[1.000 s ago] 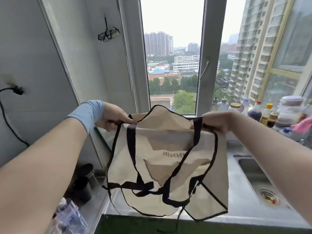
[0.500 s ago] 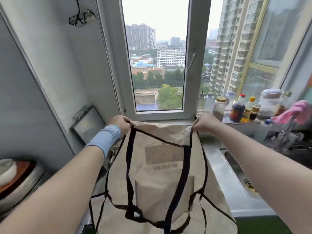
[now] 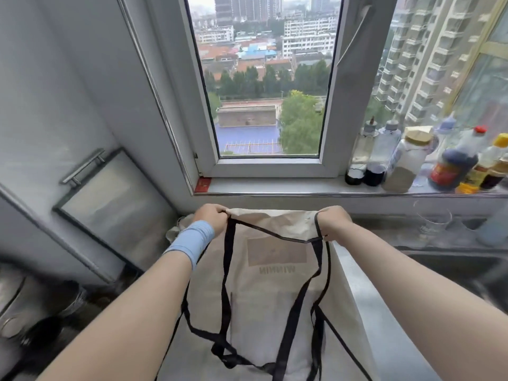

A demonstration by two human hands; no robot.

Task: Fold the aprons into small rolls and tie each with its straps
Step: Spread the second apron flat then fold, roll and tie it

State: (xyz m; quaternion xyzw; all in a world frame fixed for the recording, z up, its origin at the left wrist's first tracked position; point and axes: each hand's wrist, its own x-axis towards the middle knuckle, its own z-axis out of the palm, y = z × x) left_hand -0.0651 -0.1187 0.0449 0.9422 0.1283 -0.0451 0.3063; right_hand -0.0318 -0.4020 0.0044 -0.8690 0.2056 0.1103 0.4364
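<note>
A cream apron (image 3: 272, 295) with black trim and black straps (image 3: 228, 273) lies spread down the steel counter, its print showing mirrored letters. My left hand (image 3: 210, 217), with a blue wristband, pinches the apron's top left corner close under the window sill. At the top right corner my right hand (image 3: 331, 220) grips the edge and a strap. The straps cross loosely over the cloth toward the near edge.
Several sauce bottles and jars (image 3: 404, 160) line the window sill on the right. A glass (image 3: 433, 220) stands by the sink (image 3: 450, 259) at right. A framed glass panel (image 3: 115, 204) leans on the left wall, with dark pots (image 3: 41, 320) below it.
Both hands have lowered the apron from the air onto the counter, moving it away toward the window sill. My view has tilted down with it.
</note>
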